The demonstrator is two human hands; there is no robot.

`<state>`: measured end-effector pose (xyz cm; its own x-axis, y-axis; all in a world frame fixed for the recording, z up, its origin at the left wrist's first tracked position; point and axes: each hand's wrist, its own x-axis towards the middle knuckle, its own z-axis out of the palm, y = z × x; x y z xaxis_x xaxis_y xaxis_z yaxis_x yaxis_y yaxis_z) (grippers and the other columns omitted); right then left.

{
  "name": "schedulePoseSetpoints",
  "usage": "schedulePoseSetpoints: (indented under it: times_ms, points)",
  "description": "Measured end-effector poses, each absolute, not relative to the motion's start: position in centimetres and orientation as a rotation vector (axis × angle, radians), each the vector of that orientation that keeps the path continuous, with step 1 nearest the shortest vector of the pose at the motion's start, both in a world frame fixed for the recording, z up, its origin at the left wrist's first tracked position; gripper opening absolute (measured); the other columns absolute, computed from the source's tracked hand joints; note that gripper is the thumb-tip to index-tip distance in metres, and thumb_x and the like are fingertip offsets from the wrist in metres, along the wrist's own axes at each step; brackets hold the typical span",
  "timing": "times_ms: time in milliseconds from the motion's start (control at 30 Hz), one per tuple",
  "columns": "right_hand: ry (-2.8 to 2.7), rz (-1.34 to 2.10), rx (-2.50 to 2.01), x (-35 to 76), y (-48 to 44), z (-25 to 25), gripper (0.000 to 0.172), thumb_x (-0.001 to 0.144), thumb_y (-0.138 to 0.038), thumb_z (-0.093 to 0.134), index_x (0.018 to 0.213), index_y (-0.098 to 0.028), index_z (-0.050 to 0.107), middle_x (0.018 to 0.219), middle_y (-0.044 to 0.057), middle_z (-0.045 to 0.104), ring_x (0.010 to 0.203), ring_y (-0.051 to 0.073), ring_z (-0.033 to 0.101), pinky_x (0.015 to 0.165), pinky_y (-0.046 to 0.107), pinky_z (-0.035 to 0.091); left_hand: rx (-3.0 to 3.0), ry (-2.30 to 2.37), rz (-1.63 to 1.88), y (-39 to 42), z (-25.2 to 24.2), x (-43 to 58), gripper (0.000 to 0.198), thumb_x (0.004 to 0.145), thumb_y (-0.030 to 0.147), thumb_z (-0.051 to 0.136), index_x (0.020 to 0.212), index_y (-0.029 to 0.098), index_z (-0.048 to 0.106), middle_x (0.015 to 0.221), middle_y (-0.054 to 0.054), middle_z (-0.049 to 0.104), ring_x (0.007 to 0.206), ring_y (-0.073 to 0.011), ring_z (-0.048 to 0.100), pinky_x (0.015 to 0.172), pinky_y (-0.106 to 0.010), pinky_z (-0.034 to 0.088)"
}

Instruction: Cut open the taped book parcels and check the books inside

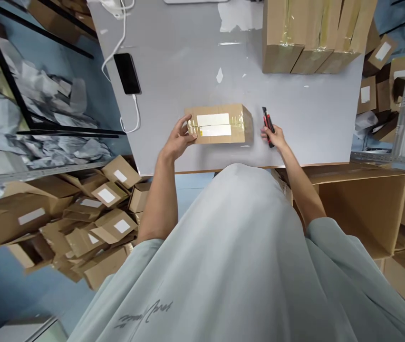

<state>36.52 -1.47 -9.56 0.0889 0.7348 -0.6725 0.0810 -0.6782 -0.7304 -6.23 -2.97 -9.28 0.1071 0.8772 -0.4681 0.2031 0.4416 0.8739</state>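
A small taped cardboard box (224,124) with a white label lies near the front edge of the white table (309,118). My left hand (180,138) grips the box's left end, fingers curled over its top. To the right of the box, a red and black utility knife (268,126) lies on the table with my right hand (277,138) closed on its near end.
A black phone (127,73) on a white cable lies at the table's left. Large cardboard boxes (313,35) stand at the back right. A heap of small labelled boxes (91,218) covers the floor at left. An open carton (366,204) sits at right.
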Motion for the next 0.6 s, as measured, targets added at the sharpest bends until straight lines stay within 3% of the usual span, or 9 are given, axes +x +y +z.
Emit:
schedulePoseSetpoints:
  times_ms: [167, 300, 433, 500, 600]
  points:
    - [-0.772, 1.719, -1.691, 31.3, -3.2, -8.0, 0.048, 0.087, -0.062, 0.091, 0.101, -0.026, 0.063, 0.074, -0.013, 0.062, 0.071, 0.008, 0.057, 0.080, 0.026, 0.061, 1.137, 1.499, 0.707, -2.6, -9.6, -8.7, 0.101, 0.066, 0.051, 0.092, 0.160, 0.030, 0.061, 0.166, -0.017, 0.064, 0.138, -0.0359, 0.072, 0.112, -0.055, 0.066]
    - [-1.043, 1.456, -1.776, 32.3, -3.7, -4.9, 0.041, 0.093, -0.065, 0.083, 0.093, -0.026, 0.069, 0.077, -0.005, 0.067, 0.079, 0.016, 0.063, 0.078, 0.030, 0.061, 1.100, 1.493, 0.644, -3.3, -10.9, -7.9, 0.119, 0.059, 0.043, 0.093, 0.169, 0.026, 0.051, 0.163, -0.020, 0.065, 0.120, -0.0313, 0.078, 0.109, -0.055, 0.066]
    - [-1.350, 1.139, -1.847, 36.5, -4.6, 0.1, 0.048, 0.096, -0.067, 0.078, 0.116, -0.024, 0.083, 0.112, 0.005, 0.086, 0.114, 0.033, 0.077, 0.095, 0.041, 0.065, 1.079, 1.372, 0.617, -4.7, -14.2, -1.1, 0.131, 0.064, 0.044, 0.091, 0.179, 0.029, 0.030, 0.152, -0.020, 0.072, 0.106, -0.0258, 0.079, 0.102, -0.054, 0.068]
    - [-1.502, 1.007, -1.918, 38.4, -5.1, 2.7, 0.053, 0.101, -0.066, 0.072, 0.133, -0.025, 0.083, 0.130, 0.008, 0.086, 0.128, 0.038, 0.076, 0.104, 0.048, 0.064, 1.099, 1.319, 0.599, -5.3, -16.0, 3.6, 0.137, 0.066, 0.045, 0.091, 0.183, 0.028, 0.020, 0.146, -0.021, 0.074, 0.098, -0.0243, 0.078, 0.099, -0.056, 0.068]
    - [-1.721, 0.843, -2.024, 39.8, -5.5, 5.3, 0.055, 0.110, -0.059, 0.059, 0.148, -0.026, 0.078, 0.142, 0.011, 0.083, 0.133, 0.039, 0.075, 0.113, 0.056, 0.061, 1.100, 1.287, 0.584, -5.8, -18.2, 9.4, 0.137, 0.072, 0.047, 0.090, 0.185, 0.026, 0.016, 0.141, -0.021, 0.076, 0.095, -0.0269, 0.078, 0.099, -0.060, 0.067]
